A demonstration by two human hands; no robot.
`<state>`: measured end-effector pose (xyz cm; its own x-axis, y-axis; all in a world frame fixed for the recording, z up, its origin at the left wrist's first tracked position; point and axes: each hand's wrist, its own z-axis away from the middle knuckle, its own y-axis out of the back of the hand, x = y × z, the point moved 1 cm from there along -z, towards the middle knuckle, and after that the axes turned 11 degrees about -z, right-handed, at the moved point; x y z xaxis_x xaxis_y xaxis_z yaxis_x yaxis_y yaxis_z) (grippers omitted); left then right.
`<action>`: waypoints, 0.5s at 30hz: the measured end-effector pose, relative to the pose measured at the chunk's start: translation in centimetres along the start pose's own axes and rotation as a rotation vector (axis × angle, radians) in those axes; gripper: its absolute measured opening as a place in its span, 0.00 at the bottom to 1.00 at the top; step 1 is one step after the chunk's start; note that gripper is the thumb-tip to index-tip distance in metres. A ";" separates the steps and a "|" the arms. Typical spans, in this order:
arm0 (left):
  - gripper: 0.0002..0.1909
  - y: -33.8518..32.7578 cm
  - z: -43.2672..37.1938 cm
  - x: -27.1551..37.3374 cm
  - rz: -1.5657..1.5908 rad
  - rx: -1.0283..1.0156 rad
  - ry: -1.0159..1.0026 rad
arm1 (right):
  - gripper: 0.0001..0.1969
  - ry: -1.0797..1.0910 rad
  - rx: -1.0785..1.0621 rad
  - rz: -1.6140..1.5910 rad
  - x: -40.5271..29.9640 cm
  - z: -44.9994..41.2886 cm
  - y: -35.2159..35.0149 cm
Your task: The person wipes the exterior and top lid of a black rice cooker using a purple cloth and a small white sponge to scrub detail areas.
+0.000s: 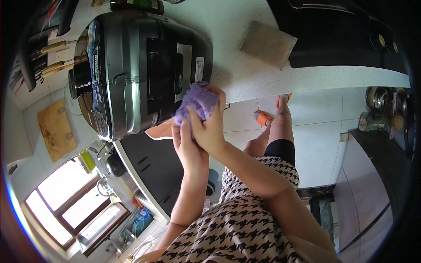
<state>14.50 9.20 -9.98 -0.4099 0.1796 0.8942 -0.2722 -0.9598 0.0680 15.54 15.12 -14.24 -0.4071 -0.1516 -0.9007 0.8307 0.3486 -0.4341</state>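
Note:
Both my hands grip a crumpled purple cloth [199,100] in front of a black and silver electric cooker [126,79]. My right hand [210,128] has its fingers curled over the cloth's right side. Just below and to the left, my left hand [187,144] pinches the cloth's lower end. The cloth's upper part overlaps the cooker's lower right side in the picture; whether it touches cannot be told. The cooker stands on a speckled white countertop [236,77] and bears printed labels.
A brownish square pad [269,44] lies on the countertop beside a black stove [338,42]. Knives [54,47] and a wooden cutting board [57,130] are along the wall. Dark cabinet doors [151,161] lie below the counter. A peach-coloured item [161,130] with a white edge shows under the cooker.

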 end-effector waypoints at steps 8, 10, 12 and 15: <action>0.17 0.3 -3.1 -3.1 0.040 -0.105 0.194 | 0.21 -0.431 0.086 0.018 3.6 -1.6 2.2; 0.23 0.6 -1.0 -2.0 0.007 -0.243 0.050 | 0.23 -0.302 0.046 -0.020 1.2 -1.1 1.3; 0.26 0.1 2.2 -0.4 -0.001 -0.190 -0.054 | 0.24 -0.113 -0.049 -0.078 -1.9 -0.9 0.6; 0.28 0.5 3.4 -0.6 -0.161 -0.225 -0.178 | 0.24 -0.044 -0.141 -0.030 -2.7 -0.5 0.0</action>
<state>17.60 7.86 -9.01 -0.1931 0.2662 0.9444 -0.5146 -0.8470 0.1335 16.43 16.02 -11.75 -0.4116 -0.2033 -0.8884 0.7552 0.4697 -0.4573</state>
